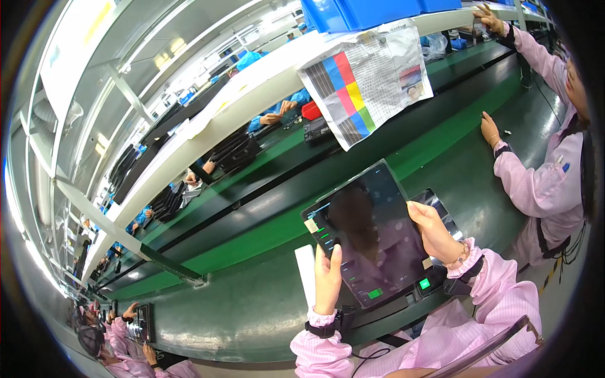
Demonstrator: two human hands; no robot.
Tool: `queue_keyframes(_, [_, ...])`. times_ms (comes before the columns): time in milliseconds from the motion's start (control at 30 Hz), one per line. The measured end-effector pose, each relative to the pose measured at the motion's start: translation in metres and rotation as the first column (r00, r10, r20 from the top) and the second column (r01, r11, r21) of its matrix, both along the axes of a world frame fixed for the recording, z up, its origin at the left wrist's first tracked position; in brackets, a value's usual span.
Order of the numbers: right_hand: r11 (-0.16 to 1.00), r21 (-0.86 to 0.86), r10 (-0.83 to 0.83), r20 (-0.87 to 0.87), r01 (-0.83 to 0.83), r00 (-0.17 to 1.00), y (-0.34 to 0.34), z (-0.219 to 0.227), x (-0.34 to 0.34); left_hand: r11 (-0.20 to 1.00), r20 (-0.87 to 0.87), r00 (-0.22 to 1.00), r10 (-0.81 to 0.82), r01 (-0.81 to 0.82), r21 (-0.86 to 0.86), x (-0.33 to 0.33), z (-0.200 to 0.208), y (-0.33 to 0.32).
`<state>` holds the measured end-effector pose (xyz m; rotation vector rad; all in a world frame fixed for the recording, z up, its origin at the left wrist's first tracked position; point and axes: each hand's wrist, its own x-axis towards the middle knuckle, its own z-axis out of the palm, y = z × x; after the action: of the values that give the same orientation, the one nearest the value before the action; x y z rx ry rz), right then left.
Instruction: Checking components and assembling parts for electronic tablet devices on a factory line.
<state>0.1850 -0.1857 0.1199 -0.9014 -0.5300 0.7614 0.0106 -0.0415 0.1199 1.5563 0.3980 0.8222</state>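
A large dark tablet (378, 220) is held up tilted in front of me, its screen lit with small green marks and text and showing a dim reflection. Along its left edge my left hand (327, 280) is closed, with the thumb lying over the screen's border. My right hand (436, 234) grips the opposite edge, its thumb on the front. Small pale stickers sit on the tablet's edges. Beneath its lower right corner shows a small box with a bright green display (424, 283). Another dark, glossy device (435, 203) lies partly hidden behind my right hand.
A white strip-like object (305, 268) stands left of the tablet. Beyond the green bench (252, 277), a printed colour chart (365, 82) hangs from a shelf with blue bins (359, 14). A co-worker (542, 164) in pink sits at right; others work at lower left and across the line.
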Motion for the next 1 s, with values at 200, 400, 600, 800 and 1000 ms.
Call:
queue_keyframes(200, [0.996, 0.048, -0.072, -0.01, 0.073, 0.997, 0.0, -0.002, -0.003, 0.933, 0.145, 0.989, -0.022, 0.073, -0.353, -0.007, -0.014, -0.008])
queue_keyframes(400, [0.975, 0.154, -0.192, 0.219, 0.16, 0.957, -0.01, 0.024, -0.002, 0.888, 0.239, 0.961, -0.137, 0.226, -0.401, -0.011, -0.029, -0.032])
queue_keyframes(600, [0.966, 0.226, -0.2, 0.359, 0.123, 0.912, -0.016, 0.023, -0.001, 0.918, 0.249, 0.968, -0.027, 0.123, -0.377, -0.007, -0.028, -0.031])
queue_keyframes(800, [0.949, 0.313, -0.126, 0.247, 0.044, 0.961, -0.019, 0.019, 0.006, 0.953, 0.248, 0.969, -0.018, 0.091, -0.288, 0.0, -0.025, -0.034])
queue_keyframes(1000, [0.955, 0.294, -0.087, 0.132, 0.044, 0.987, -0.028, 0.019, 0.014, 0.943, 0.228, 0.972, -0.051, 0.122, -0.309, 0.013, -0.02, -0.039])
